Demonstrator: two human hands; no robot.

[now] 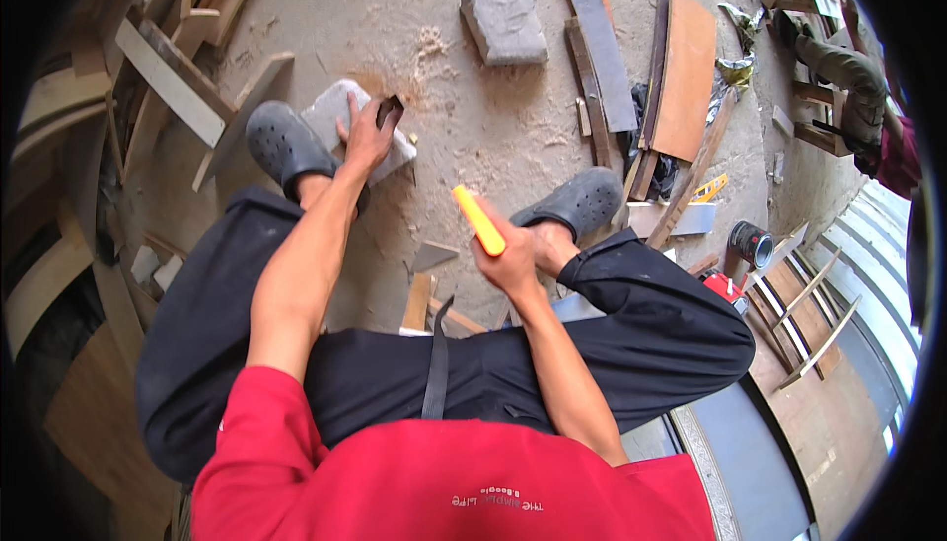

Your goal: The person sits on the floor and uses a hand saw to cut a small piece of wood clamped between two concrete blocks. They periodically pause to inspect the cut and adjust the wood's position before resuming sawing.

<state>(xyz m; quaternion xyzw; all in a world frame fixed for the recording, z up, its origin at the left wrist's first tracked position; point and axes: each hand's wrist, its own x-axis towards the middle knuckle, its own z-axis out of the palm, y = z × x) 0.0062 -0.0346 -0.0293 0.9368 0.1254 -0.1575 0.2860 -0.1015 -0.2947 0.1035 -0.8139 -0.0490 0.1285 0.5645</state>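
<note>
My left hand (367, 137) reaches forward between my feet and grips a short dark brown piece of wood (392, 113). Beneath it lies a pale stone-like block (333, 107), right beside my left clog (286, 144). My right hand (509, 263) is raised over the ground near my right clog (580, 200), slightly blurred. Its fingers are closed around a yellow tool handle (477, 220); the kind of tool is not clear. The two hands are apart.
A larger concrete block (501, 13) rests farther ahead. To the right lie boards (684, 75), a yellow-handled tool (710, 189) and a round can (750, 244). Stacked wood (170, 82) fills the left side. Another person's leg (838, 72) shows at far right.
</note>
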